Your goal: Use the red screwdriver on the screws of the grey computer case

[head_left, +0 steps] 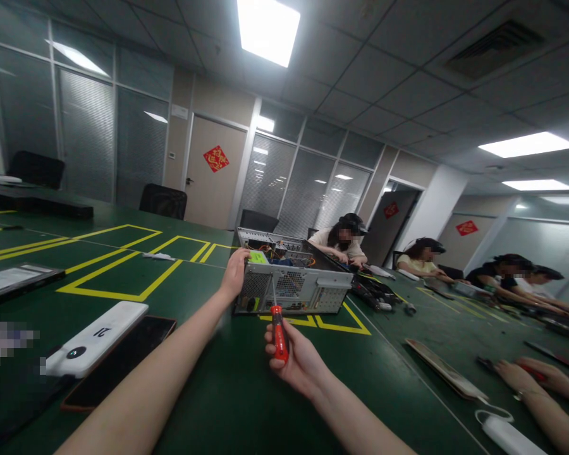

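Screwdriver [277, 319] is being held in the right hand [298, 359], whose grip is enclosing the red-and-black handle [281, 346]. Its shaft [274, 292] is pointing toward the perforated metal panel [308, 281] of the computer case [344, 278]. The case is sitting on the green worktop [218, 392], ahead of both hands, with wires [307, 259] showing at its open top. The left hand [236, 273] is resting against the upper left corner, beside a yellow-green label [258, 257]. Whether the shaft is touching the panel, or the left grip is clamping the edge, is not clear from this view. A white device [99, 335] and a dark phone [118, 374] are lying left of the left forearm [171, 363].
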`<action>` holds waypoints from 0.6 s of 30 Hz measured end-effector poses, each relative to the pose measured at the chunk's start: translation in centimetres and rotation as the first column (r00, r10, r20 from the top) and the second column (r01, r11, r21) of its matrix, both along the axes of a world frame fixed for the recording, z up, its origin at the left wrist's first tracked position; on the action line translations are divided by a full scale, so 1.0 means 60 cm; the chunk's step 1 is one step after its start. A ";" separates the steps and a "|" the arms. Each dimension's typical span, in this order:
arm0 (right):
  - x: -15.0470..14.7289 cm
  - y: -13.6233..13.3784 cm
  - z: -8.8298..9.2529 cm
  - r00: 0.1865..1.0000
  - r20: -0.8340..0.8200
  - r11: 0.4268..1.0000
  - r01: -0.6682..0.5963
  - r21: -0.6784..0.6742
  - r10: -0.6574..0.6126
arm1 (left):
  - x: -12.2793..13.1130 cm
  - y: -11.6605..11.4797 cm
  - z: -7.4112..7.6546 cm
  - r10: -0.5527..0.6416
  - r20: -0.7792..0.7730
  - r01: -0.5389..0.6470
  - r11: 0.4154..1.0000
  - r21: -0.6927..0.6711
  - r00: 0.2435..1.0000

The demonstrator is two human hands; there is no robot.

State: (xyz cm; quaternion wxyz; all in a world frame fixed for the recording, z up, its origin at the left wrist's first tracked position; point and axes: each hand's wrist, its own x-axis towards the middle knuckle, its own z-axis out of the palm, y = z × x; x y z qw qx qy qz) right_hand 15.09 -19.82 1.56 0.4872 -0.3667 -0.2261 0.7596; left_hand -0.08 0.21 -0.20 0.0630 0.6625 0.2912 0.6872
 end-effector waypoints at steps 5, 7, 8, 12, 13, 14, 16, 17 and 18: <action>-0.001 0.001 -0.002 1.000 0.003 1.000 0.009 -0.006 -0.009 | -0.001 -0.002 0.002 -0.003 0.004 0.003 1.000 0.003 1.000; -0.001 0.002 -0.001 0.999 0.001 0.999 0.034 -0.037 -0.034 | -0.001 -0.002 0.002 -0.008 0.007 0.008 1.000 0.008 1.000; 0.000 0.002 0.000 0.999 -0.008 0.997 0.043 -0.060 -0.044 | -0.001 -0.002 0.002 -0.010 0.008 0.010 1.000 0.009 1.000; 0.004 0.005 0.003 0.998 -0.056 0.993 0.036 -0.111 -0.042 | 0.000 0.001 0.000 -0.005 -0.001 0.005 1.000 0.008 1.000; 0.006 0.006 0.004 0.997 -0.063 0.994 0.030 -0.108 -0.037 | 0.000 0.001 0.000 -0.004 -0.006 0.004 1.000 0.009 1.000; 0.008 0.007 0.004 0.997 -0.067 0.994 0.021 -0.103 -0.028 | 0.000 0.002 -0.001 -0.003 -0.010 0.003 1.000 0.009 1.000; 0.011 0.007 0.007 0.998 -0.069 0.996 0.004 -0.087 -0.010 | 0.000 0.002 -0.001 -0.001 -0.012 0.001 1.000 0.006 1.000; 0.012 0.007 0.008 0.998 -0.067 0.997 -0.008 -0.074 0.003 | 0.000 0.002 -0.001 0.000 -0.011 0.000 1.000 0.003 1.000; 0.013 0.006 0.010 0.998 -0.064 0.998 -0.023 -0.060 0.019 | -0.001 0.002 0.000 0.001 -0.010 -0.001 1.000 0.001 1.000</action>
